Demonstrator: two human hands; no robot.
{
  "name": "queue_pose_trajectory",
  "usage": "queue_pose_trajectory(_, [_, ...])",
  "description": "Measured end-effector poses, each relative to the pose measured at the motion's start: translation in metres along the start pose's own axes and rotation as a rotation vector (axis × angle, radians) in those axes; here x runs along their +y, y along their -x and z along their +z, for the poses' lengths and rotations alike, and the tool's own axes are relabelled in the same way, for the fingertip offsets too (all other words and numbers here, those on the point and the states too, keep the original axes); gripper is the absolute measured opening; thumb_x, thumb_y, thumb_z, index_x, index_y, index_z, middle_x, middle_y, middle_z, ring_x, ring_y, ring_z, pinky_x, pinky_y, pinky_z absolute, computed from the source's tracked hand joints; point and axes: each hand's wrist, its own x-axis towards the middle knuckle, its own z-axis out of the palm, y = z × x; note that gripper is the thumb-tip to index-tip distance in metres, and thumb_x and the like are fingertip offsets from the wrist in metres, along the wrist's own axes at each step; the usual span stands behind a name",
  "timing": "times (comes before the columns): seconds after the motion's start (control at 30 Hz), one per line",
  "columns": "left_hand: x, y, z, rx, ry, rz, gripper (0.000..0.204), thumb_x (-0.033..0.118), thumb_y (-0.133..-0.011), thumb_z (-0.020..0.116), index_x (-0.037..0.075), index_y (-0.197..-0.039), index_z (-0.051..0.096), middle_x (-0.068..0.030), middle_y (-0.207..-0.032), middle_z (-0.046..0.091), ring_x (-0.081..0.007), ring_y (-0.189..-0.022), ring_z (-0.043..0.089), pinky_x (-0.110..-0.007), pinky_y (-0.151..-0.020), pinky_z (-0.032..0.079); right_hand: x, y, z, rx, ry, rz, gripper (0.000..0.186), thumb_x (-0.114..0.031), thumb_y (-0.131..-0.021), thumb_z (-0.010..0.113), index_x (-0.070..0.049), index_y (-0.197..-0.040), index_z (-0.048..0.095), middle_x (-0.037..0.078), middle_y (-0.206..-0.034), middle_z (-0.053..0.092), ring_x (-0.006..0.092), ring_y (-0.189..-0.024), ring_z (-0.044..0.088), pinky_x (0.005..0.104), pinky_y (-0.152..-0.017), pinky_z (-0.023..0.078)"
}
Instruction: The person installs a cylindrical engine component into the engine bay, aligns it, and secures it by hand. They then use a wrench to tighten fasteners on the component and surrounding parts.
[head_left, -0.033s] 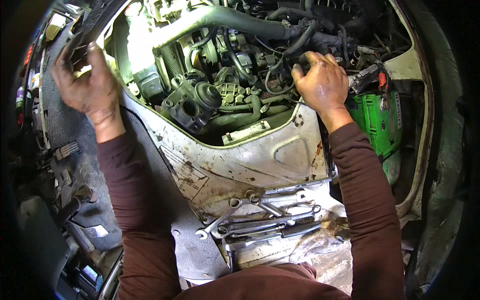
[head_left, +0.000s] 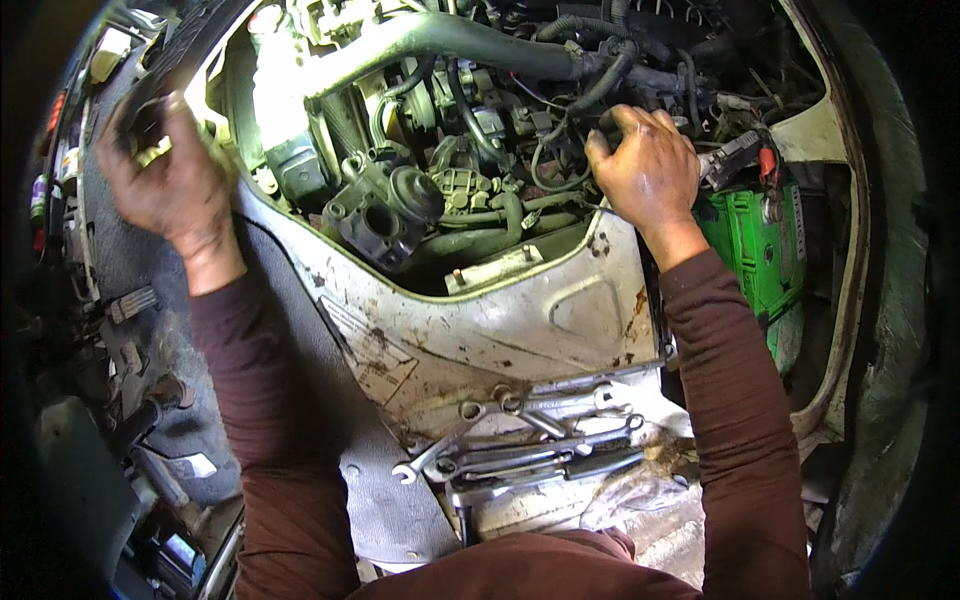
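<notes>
My left hand (head_left: 172, 185) is raised at the upper left, beside the dark trim along the opening's edge. Its fingers curl toward the thumb; blur hides what they hold, if anything. At the right of the engine bay, my right hand (head_left: 648, 170) is closed over the hoses and wiring (head_left: 560, 150), back of the hand up. A dark thing shows between thumb and forefinger, too hidden to name. Between the hands lies the engine, with a black housing with a round opening (head_left: 385, 215) and a thick grey-black hose (head_left: 450, 40) across the top.
A worn white body panel (head_left: 470, 340) borders the bay's near side. Several wrenches (head_left: 540, 455) and a ratchet (head_left: 480, 492) lie in front of me. The green battery (head_left: 755, 250) stands right of my right forearm. Grey floor covering (head_left: 175, 330) and clutter extend left.
My left hand has shifted slightly, mostly downward, and its fingertips are more blurred. My right hand is almost still.
</notes>
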Motion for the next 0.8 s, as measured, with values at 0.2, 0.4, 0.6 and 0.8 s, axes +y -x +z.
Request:
queue_pose_trajectory(0.2, [-0.003, 0.000, -0.006, -0.004, 0.055, 0.012, 0.026, 0.002, -0.090, 0.069, -0.003, -0.116, 0.067, -0.0115, -0.107, 0.073, -0.0170, -0.093, 0.069, -0.028, -0.086, 0.054, -0.002, -0.004, -0.007, 0.096, 0.136, -0.206, 0.024, -0.027, -0.087, 0.066, -0.009, -0.102, 0.071, 0.008, -0.098, 0.072, 0.0293, -0.101, 0.066, 0.0466, -0.088, 0.050])
queue_pose_trajectory(0.4, [-0.021, -0.003, -0.025, -0.078, -0.045, 0.053, 0.026, 0.004, -0.091, 0.070, -0.002, -0.116, 0.068, -0.0110, -0.109, 0.073, -0.0171, -0.094, 0.069, -0.029, -0.086, 0.054, -0.075, -0.067, -0.006, -0.798, -0.537, -0.227, 0.020, -0.013, -0.092, 0.063, 0.001, -0.106, 0.069, 0.018, -0.079, 0.067, 0.0252, -0.080, 0.068, 0.0407, -0.075, 0.051])
queue_pose_trajectory(0.6, [-0.007, -0.002, -0.007, -0.027, 0.043, 0.094, 0.027, 0.005, -0.089, 0.071, -0.002, -0.115, 0.069, -0.0108, -0.109, 0.072, -0.0174, -0.092, 0.068, -0.028, -0.079, 0.055, -0.106, -0.092, 0.090, -1.057, 0.015, -0.660, 0.034, -0.004, -0.083, 0.060, -0.002, -0.116, 0.070, 0.023, -0.102, 0.072, 0.0362, -0.096, 0.070, 0.0432, -0.085, 0.055])
queue_pose_trajectory(0.8, [-0.019, -0.007, -0.039, 0.030, -1.321, 0.719, 0.029, 0.026, -0.091, 0.074, 0.002, -0.108, 0.072, -0.0113, -0.105, 0.068, -0.0218, -0.082, 0.070, -0.033, -0.074, 0.056, -0.097, -0.102, 0.108, -1.023, -0.151, -0.525, 0.042, -0.006, -0.086, 0.060, 0.002, -0.128, 0.064, 0.024, -0.113, 0.071, 0.0357, -0.108, 0.068, 0.0408, -0.092, 0.054])
